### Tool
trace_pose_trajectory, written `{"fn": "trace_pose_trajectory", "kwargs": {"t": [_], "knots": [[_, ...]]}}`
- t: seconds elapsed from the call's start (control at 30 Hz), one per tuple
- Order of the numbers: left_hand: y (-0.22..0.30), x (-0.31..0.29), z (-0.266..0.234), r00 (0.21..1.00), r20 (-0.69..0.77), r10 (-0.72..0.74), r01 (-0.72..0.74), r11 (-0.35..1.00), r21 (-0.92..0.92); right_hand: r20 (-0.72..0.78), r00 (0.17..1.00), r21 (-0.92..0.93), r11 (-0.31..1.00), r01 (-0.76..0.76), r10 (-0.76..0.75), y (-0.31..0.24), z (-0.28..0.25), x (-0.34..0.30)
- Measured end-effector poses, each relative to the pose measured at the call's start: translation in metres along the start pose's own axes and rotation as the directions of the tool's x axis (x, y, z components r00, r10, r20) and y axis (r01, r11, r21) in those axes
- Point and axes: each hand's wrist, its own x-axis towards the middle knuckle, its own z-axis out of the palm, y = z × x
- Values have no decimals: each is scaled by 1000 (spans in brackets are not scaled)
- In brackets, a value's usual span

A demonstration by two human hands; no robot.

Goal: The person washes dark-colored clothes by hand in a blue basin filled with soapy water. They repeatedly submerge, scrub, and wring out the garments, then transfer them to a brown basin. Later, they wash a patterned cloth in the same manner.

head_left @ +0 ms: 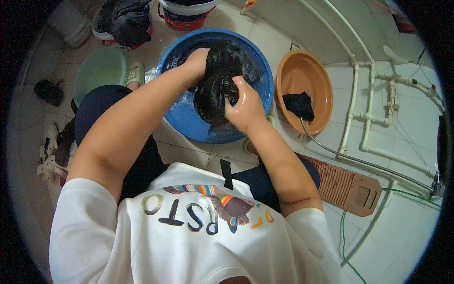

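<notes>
A wet black garment (215,90) hangs twisted over a blue basin (189,125) holding soapy water. My left hand (197,64) grips the garment's upper end at the far side. My right hand (243,106) is closed on the garment's lower, nearer part. Both hands are wet. The basin sits on the tiled floor between my knees.
An orange basin (302,73) at the right holds another black cloth (299,105) and a hose end. A brown washboard (347,187) lies on the floor at the right. A green basin (97,71) and buckets with dark clothes (124,21) stand behind. White pipes (352,102) run along the wall.
</notes>
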Motion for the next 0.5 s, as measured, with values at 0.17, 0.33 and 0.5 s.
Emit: {"fn": "trace_pose_trajectory", "kwargs": {"t": [0.17, 0.33, 0.5], "knots": [[13, -1, -2, 976, 213, -51, 196, 635, -747, 279, 867, 945, 43, -325, 413, 23, -10, 13], [41, -22, 5, 972, 187, 146, 98, 472, -876, 461, 851, 857, -376, -352, 253, 44, -19, 11], [16, -21, 12, 902, 312, 297, 146, 469, -871, 397, 917, 775, -553, -306, 48, 47, 12, 5]]}}
